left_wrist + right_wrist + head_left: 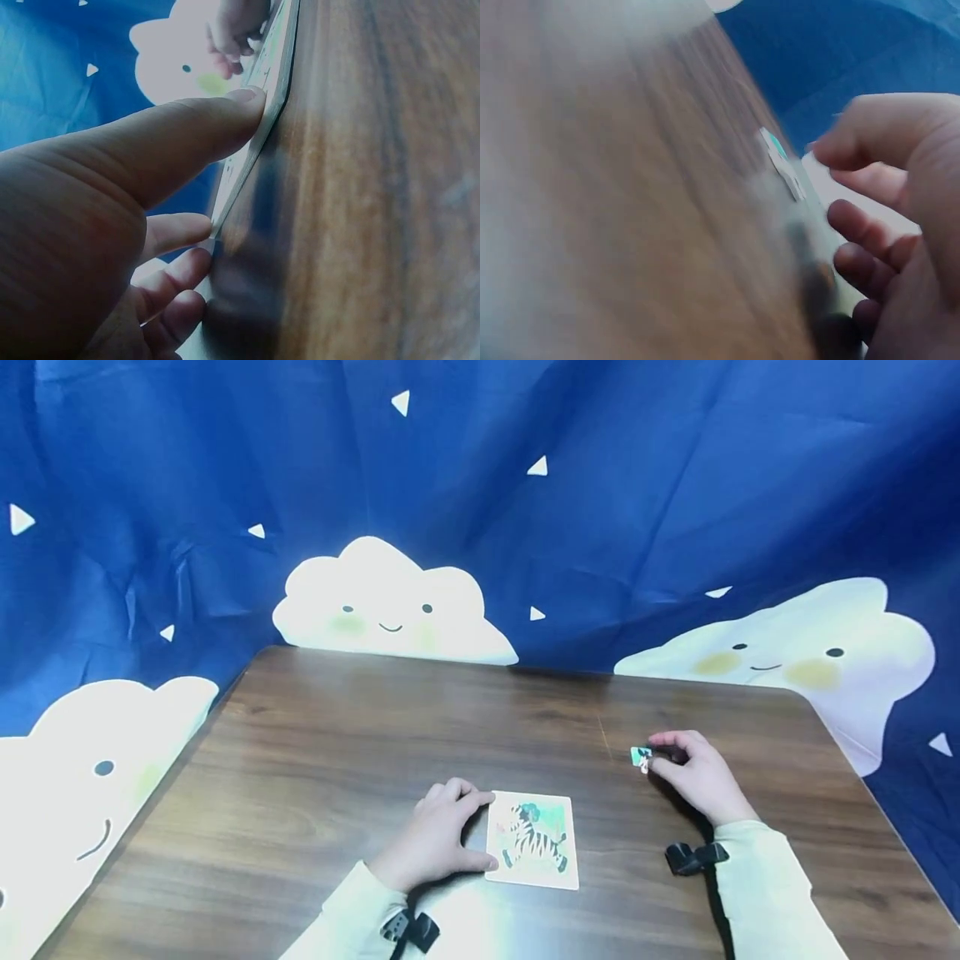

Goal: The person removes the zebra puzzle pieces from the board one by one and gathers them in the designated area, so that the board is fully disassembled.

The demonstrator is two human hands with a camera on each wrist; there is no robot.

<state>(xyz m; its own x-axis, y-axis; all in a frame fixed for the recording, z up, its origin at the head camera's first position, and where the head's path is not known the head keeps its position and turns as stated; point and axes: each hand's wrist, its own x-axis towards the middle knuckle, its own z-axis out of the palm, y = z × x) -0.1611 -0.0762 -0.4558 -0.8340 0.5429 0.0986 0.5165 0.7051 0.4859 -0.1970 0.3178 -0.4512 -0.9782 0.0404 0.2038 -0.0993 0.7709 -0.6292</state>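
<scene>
A square puzzle board with a zebra picture (534,878) lies flat on the table. My left hand (435,837) is at its left side, thumb and index finger spread apart along that edge. In the left wrist view the thumb lies on the rim of the board, the index fingertip touches farther along, and the other fingers are bent beside it. To the right, a small green, white and black puzzle piece (639,755) lies on the table. My right hand (703,781) is right beside it. The right wrist view shows the piece (783,163) apart from the relaxed fingertips.
The dark wooden table (337,727) extends to a back edge along a blue curtain (465,460) printed with smiling clouds and white triangles. Black straps with small devices (408,931) are worn at both wrists over pale sleeves (780,893).
</scene>
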